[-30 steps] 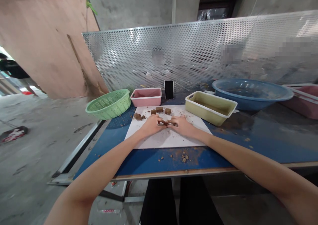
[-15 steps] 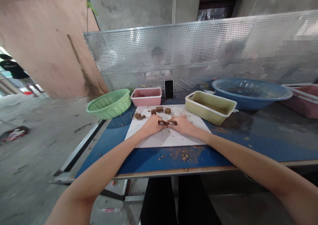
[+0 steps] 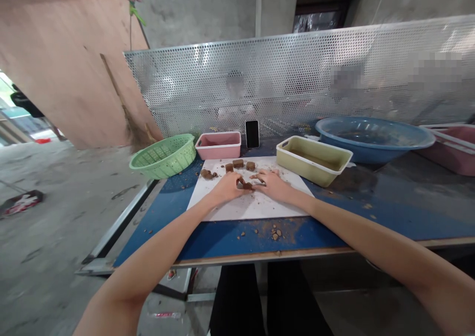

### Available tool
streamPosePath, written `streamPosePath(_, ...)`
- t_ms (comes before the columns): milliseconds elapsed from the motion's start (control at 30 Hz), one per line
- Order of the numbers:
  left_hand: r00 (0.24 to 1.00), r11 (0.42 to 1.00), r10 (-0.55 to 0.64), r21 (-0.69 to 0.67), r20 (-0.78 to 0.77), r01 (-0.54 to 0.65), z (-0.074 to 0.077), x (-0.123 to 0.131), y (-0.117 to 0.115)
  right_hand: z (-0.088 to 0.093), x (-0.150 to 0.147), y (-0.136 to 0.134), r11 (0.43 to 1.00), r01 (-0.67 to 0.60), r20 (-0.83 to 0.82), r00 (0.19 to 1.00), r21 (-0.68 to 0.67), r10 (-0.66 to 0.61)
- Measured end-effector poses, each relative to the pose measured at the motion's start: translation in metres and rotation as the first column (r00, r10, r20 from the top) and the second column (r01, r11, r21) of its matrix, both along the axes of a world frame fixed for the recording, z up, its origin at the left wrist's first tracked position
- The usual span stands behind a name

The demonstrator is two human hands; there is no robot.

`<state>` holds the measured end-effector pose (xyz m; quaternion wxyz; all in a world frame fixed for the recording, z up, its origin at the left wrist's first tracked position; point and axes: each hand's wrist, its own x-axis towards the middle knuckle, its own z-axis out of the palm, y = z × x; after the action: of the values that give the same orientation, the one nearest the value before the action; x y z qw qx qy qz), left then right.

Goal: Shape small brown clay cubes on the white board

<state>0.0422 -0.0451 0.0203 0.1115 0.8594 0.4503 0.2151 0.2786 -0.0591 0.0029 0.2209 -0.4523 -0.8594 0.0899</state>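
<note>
A small lump of brown clay (image 3: 247, 186) lies between my two hands over a white board (image 3: 237, 211). My left hand (image 3: 227, 187) grips the lump's left side between thumb and fingers. My right hand (image 3: 273, 184) is just to the right, its fingers spread and its thumb tip close to the lump; whether it touches cannot be made out. Just beyond my hands stand several small clay blocks (image 3: 238, 163). A rougher clay lump (image 3: 206, 174) rests near the board's left edge, with crumbs around it.
Behind the board are a green basket (image 3: 163, 159), a pink bin (image 3: 218, 151), an upright phone (image 3: 252, 134) and a yellow-green bin (image 3: 309, 164). A blue basin (image 3: 374, 145) stands right. Clay bits (image 3: 275, 234) lie at the blue table's front. A perforated metal screen (image 3: 208, 88) rises behind.
My right hand has let go of the clay and its fingers have spread apart. My left hand keeps hold of the lump. In the far left background, a person has shifted.
</note>
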Motion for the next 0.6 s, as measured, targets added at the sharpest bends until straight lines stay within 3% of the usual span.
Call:
streamPosePath(300,0.997,0.996,-0.053,-0.066,0.048,0.056,-0.006,-0.023,0.021,0.001,-0.001,-0.007,1.000,-0.015,-0.066,0.998,0.007,0.015)
streamPosePath(600,0.981,0.973,-0.169,-0.143,0.092,0.181,-0.002,-0.020,0.014,0.001,-0.008,-0.007,1.000,-0.001,-0.022,1.000,-0.007,0.001)
